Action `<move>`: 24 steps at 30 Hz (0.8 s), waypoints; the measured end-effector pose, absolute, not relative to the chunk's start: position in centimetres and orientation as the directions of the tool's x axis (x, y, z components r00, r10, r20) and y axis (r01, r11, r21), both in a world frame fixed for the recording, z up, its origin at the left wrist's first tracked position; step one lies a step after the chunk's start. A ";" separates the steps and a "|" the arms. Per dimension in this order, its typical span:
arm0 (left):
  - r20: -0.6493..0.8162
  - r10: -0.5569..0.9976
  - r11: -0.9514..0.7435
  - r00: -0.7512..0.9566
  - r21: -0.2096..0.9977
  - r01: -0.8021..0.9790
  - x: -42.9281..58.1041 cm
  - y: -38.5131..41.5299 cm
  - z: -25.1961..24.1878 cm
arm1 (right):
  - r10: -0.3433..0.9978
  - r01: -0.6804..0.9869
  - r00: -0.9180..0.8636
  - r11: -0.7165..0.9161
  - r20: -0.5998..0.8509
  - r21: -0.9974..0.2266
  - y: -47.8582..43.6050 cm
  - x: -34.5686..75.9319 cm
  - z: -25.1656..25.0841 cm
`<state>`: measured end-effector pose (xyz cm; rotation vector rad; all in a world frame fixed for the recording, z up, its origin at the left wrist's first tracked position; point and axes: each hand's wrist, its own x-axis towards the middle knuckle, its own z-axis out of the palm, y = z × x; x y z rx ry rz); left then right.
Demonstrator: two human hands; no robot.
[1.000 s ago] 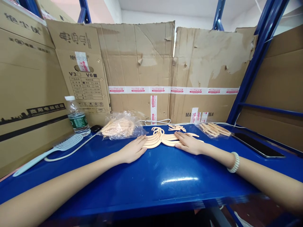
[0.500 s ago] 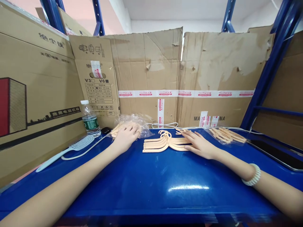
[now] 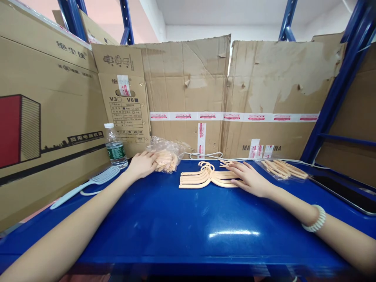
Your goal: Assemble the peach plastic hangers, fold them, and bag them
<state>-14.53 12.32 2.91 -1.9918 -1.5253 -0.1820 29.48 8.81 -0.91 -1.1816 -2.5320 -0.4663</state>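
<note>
Several beige toy-size clothes hangers (image 3: 196,180) lie overlapped at the middle back of the blue table, hooks pointing away from me. My right hand (image 3: 249,179) rests over their right ends, open, fingers spread flat; it hides those ends. Some thin beige pieces (image 3: 225,163) lie just beyond its fingertips. To the left, a crumpled clear plastic bag (image 3: 173,145) holds a heap of beige pieces (image 3: 166,160). My left hand (image 3: 142,164) is open at the left side of this heap, fingers stretched toward it; whether the fingertips touch it I cannot tell.
A water bottle (image 3: 115,148) and a pale blue hairbrush (image 3: 101,177) are on the left. Another clear bag of beige pieces (image 3: 283,168) and a dark phone (image 3: 345,192) lie on the right. Cardboard panels (image 3: 188,86) wall the back; a white cable (image 3: 205,155) runs along their foot.
My left hand has moved left, off the top of the bagged heap to its left side, uncovering the pieces. My right hand stays over the hangers. The view has shifted slightly.
</note>
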 end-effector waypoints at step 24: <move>0.568 0.733 -0.249 0.374 -0.288 0.925 -12.1 12.7 0.5 | 0.961 0.972 -0.234 0.230 0.148 0.044 18.8 32.3 3.1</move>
